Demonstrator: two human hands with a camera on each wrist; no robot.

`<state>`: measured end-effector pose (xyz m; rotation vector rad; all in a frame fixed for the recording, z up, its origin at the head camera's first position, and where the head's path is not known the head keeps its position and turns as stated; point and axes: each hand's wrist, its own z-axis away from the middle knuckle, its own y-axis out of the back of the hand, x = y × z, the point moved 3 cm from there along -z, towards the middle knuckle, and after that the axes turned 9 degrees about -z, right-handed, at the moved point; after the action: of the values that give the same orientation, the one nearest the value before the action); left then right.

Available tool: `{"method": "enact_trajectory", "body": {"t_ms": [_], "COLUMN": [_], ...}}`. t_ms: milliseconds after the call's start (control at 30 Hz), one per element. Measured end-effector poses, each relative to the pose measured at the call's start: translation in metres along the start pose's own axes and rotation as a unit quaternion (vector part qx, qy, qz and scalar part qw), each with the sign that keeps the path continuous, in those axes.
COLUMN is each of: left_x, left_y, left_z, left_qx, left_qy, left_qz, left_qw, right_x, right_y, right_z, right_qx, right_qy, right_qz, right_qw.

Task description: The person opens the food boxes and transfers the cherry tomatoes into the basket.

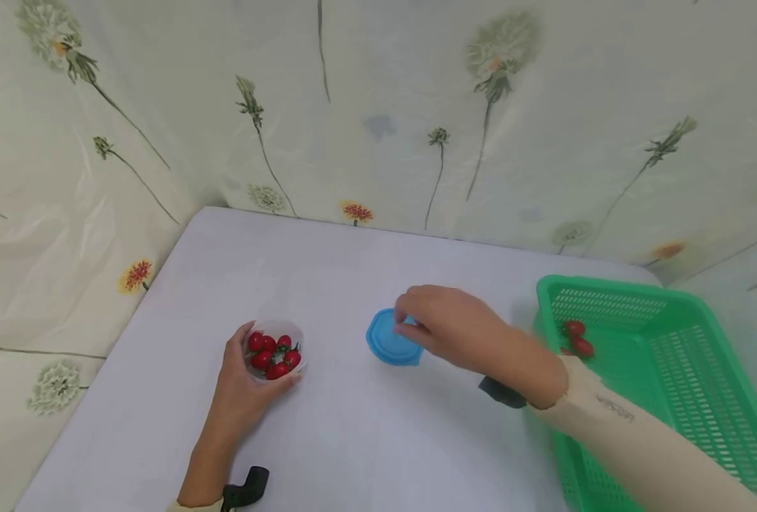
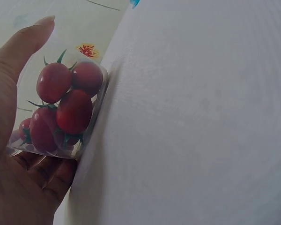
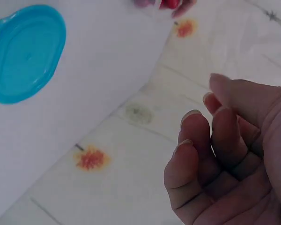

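My left hand (image 1: 240,391) holds a small clear plastic container (image 1: 297,333) on the table, thumb on one side and fingers round the other. Several red cherry tomatoes (image 1: 261,360) with green stems lie inside it, seen close up in the left wrist view. Over a blue lid (image 1: 386,347) that lies flat in the middle of the table hovers my right hand (image 1: 458,323). Its fingers are loosely curled and hold nothing. In the right wrist view the lid (image 3: 28,54) is apart from the fingers (image 3: 182,164).
On the right stands a green plastic basket (image 1: 609,286), partly covered by the right forearm. A few red tomatoes (image 1: 582,347) lie in its near left part. A white cloth covers the table (image 1: 327,441), and a flower-patterned sheet (image 1: 378,85) hangs behind it.
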<state>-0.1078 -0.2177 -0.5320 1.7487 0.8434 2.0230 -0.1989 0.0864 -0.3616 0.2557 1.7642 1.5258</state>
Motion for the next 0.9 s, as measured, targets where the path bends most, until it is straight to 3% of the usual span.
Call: {"method": "enact_trajectory", "body": {"t_ms": [300,600,700,900], "left_x": [0.001,0.0,-0.001,-0.003], "left_y": [-0.001,0.001,0.001,0.0], "left_z": [-0.001,0.0,0.0,0.0], "left_qx": [0.006,0.008,0.009,0.011], "left_qy": [-0.011,-0.023,-0.03,-0.046], "left_qz": [-0.008,-0.008,-0.008,0.002], "left_qw": [0.9999,0.9997,0.9995,0.9989], "right_x": [-0.045,-0.071,-0.075,-0.079], "right_y": [-0.049,-0.098,-0.117,-0.139], "right_z": [-0.062,-0.109,-0.12,-0.136], "right_qx": [-0.075,-0.126,-0.134,-0.156], "right_qy": [0.094,0.135,0.133,0.084], "right_qz": [0.016,-0.001,-0.009,0.011], "right_qw": [0.993,0.983,0.982,0.984]}}
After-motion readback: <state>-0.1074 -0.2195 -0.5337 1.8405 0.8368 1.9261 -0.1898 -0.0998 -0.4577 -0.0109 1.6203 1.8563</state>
